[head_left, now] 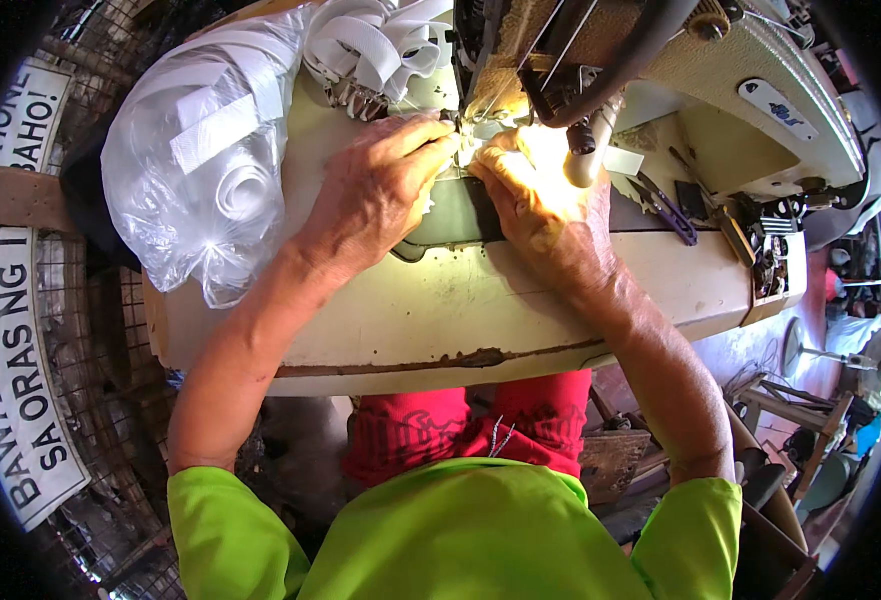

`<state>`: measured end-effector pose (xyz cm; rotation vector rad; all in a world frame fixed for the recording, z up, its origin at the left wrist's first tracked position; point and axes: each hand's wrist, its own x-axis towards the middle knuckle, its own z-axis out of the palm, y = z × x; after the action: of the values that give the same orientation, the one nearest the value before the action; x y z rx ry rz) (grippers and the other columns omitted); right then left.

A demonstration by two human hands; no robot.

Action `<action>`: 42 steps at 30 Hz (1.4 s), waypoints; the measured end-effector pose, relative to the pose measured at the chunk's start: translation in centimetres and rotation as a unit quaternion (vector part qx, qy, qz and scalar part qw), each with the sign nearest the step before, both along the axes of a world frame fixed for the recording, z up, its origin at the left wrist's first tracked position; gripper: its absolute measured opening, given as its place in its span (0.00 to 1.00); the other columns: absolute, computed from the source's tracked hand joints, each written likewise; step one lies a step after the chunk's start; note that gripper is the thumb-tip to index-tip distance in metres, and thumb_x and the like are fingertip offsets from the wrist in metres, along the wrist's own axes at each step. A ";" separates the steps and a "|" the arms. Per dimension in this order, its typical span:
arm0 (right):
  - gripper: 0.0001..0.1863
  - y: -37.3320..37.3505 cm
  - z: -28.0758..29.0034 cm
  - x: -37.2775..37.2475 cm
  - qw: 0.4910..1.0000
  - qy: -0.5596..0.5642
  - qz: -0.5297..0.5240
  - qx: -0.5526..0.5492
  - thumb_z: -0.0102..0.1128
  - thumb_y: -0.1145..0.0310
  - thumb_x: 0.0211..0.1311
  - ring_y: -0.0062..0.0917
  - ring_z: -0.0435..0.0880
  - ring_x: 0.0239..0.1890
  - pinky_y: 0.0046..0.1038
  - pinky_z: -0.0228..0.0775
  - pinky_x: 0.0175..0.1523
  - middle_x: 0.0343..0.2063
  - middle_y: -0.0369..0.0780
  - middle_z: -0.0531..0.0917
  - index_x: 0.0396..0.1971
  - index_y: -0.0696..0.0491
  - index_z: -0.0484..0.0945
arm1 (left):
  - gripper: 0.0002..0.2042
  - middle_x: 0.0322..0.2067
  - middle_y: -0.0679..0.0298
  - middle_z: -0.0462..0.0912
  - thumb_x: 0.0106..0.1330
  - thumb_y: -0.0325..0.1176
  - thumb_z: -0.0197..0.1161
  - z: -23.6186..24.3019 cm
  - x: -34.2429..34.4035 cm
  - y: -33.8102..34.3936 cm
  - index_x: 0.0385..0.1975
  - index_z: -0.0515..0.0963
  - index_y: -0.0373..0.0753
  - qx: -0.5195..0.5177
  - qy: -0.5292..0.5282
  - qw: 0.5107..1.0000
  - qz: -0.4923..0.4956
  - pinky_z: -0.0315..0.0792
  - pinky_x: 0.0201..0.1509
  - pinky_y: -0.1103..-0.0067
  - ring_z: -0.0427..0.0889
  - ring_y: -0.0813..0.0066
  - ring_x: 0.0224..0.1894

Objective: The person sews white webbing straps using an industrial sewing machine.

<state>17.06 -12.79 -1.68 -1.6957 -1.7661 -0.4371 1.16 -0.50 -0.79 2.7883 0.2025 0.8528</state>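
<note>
Head view: toward twelve o'clock, the left hand (388, 172) and right hand (543, 188) have fingers bent nearly closed beside a white piece (467, 143) at the sewing machine (828, 145); whether they grip it, I cannot tell.

This is a sewing workshop: sewing machine (710, 70), bagged white strips (225, 130), worn worktable (410, 315).

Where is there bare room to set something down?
The tabletop between your left forearm and right forearm, along its worn front edge; also between right forearm and metal parts. Crowded: around left hand, right hand, plastic bag and scissors.
</note>
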 end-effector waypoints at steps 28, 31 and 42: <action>0.25 -11.8 2.1 7.5 0.950 0.011 -0.302 0.083 0.64 0.62 0.62 0.43 0.70 0.63 0.41 0.61 0.65 0.58 0.49 0.74 0.56 0.57 0.74 | 0.09 0.37 0.58 0.83 0.54 0.19 0.63 -0.1 0.3 0.5 0.35 0.81 0.33 -0.060 -0.032 0.998 -0.013 0.77 0.50 0.71 0.82 0.61 0.44; 0.29 -15.3 0.8 11.3 0.908 -0.021 -0.418 0.020 0.61 0.60 0.65 0.46 0.68 0.64 0.44 0.58 0.67 0.60 0.52 0.71 0.61 0.59 0.68 | 0.09 0.35 0.59 0.83 0.52 0.18 0.63 0.4 0.5 0.6 0.34 0.81 0.33 -0.069 -0.019 0.997 -0.029 0.77 0.48 0.71 0.82 0.61 0.41; 0.26 -15.3 -0.3 10.3 0.920 0.008 -0.385 0.070 0.57 0.63 0.68 0.42 0.67 0.66 0.41 0.57 0.68 0.63 0.49 0.69 0.62 0.58 0.67 | 0.07 0.30 0.63 0.77 0.50 0.18 0.62 -0.1 0.5 1.2 0.29 0.78 0.35 -0.042 -0.035 0.998 -0.044 0.74 0.47 0.70 0.77 0.62 0.37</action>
<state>27.35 -28.08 -1.97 -2.2266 -0.9542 -0.8548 1.69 0.69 -0.84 2.6630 0.1021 0.8975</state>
